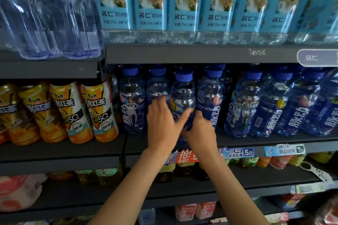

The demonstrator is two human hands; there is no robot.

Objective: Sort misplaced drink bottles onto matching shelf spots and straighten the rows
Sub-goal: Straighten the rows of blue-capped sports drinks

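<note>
clear glossy plastic blue-capped bottle (182, 97), shiny film labels; matt dark metal shelf (182, 54); glossy paper price tags (239, 152)

Both bare forearms are reaching up and forward from the bottom of the view, converging toward the middle. The left hand (161, 124) is lying back-up, its fingers stretching forward and its thumb angling out to the right. The right hand (200, 131) is sitting just beside it, slightly lower, its fingers curling forward and out of sight. The left thumb is touching the right hand's knuckles, so the two hands are pressing close together, wrists apart.
</note>
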